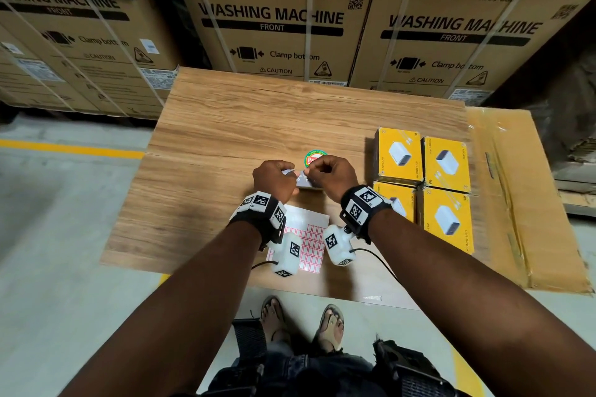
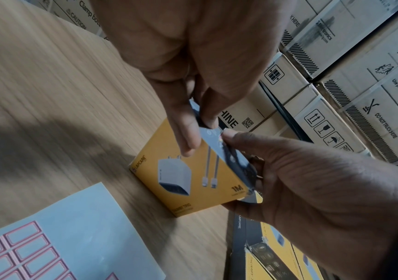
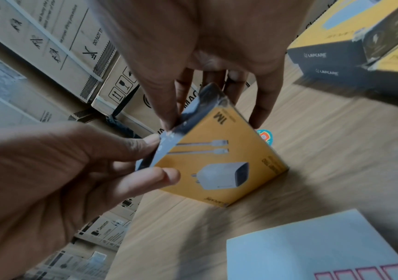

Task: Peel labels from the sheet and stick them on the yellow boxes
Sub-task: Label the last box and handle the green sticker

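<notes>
A yellow box with a charger printed on its face stands on edge on the wooden table, dark grey side up. My left hand grips its left end, thumb on the grey side and fingers on the yellow face. My right hand pinches the grey top edge beside it, thumb tip pressed on that side. Whether a label lies under the thumb is not clear. The white label sheet with red-bordered labels lies flat just behind my wrists.
Several more yellow boxes are stacked at the table's right. A round green and red sticker lies just beyond my hands. Big washing machine cartons wall off the far side. Flattened cardboard lies to the right.
</notes>
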